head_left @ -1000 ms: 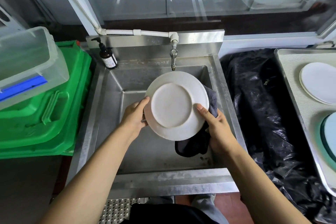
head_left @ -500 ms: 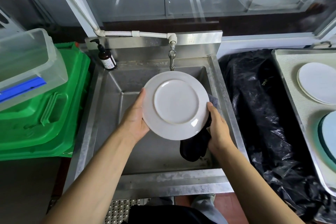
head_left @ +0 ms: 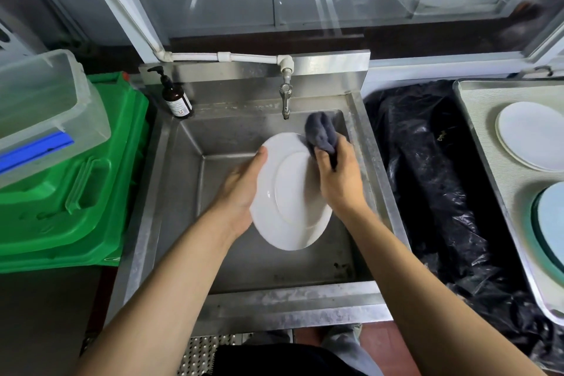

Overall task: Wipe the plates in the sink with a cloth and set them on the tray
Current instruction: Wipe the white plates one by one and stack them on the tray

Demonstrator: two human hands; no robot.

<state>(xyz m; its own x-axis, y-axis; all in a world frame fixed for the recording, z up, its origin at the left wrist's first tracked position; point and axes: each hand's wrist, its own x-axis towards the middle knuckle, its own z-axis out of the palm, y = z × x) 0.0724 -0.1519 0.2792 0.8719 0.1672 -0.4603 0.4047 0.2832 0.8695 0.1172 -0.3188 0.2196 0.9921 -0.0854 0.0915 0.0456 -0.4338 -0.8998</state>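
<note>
While left hand [head_left: 241, 192] tilts glossy white plate [head_left: 287, 201], cloth [head_left: 322, 134] meets rim.

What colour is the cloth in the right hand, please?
Dark grey cloth, clearest in the head view.

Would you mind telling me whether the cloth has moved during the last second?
Yes. The cloth, held in the right hand, has gone from below the plate up to its top edge, close under the tap.

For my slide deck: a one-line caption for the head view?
Left hand tilts a white plate over the sink; right hand wipes it with a grey cloth.
</note>
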